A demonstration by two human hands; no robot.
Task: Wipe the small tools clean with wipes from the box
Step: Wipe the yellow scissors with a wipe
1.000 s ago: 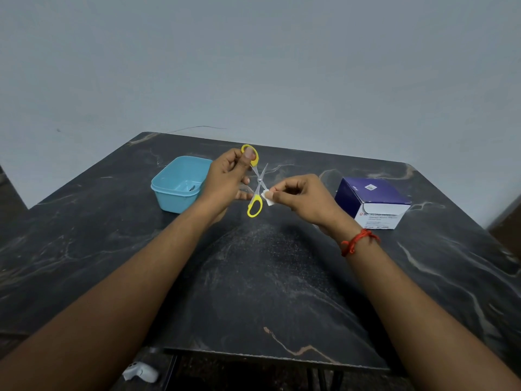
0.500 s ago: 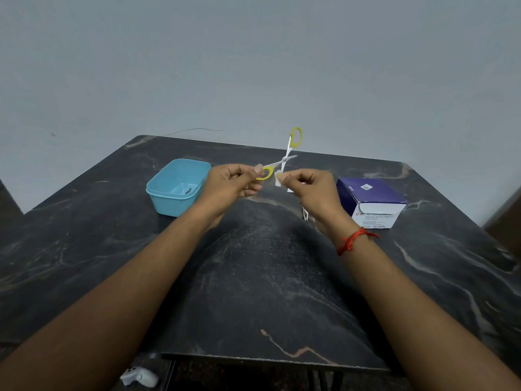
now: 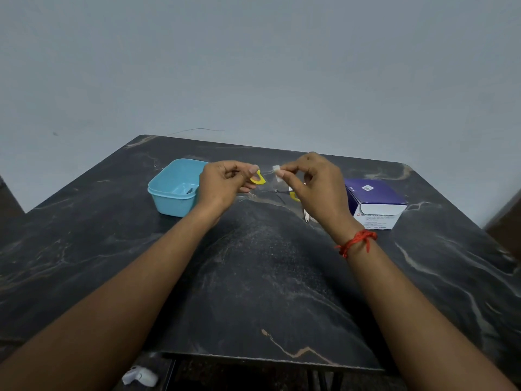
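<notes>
Scissors with yellow handles, held above the worktop between both hands; the blades are blurred. Left hand: grip closed on one yellow handle loop. Right hand: grip pinching a small white wipe at the fingertips, with the second loop visible below it. A slim metal tool lies on the worktop beside the right wrist. Blue tub at left; purple-and-white wipe box at right.

Bare forearms, red thread bracelet on right wrist
</notes>
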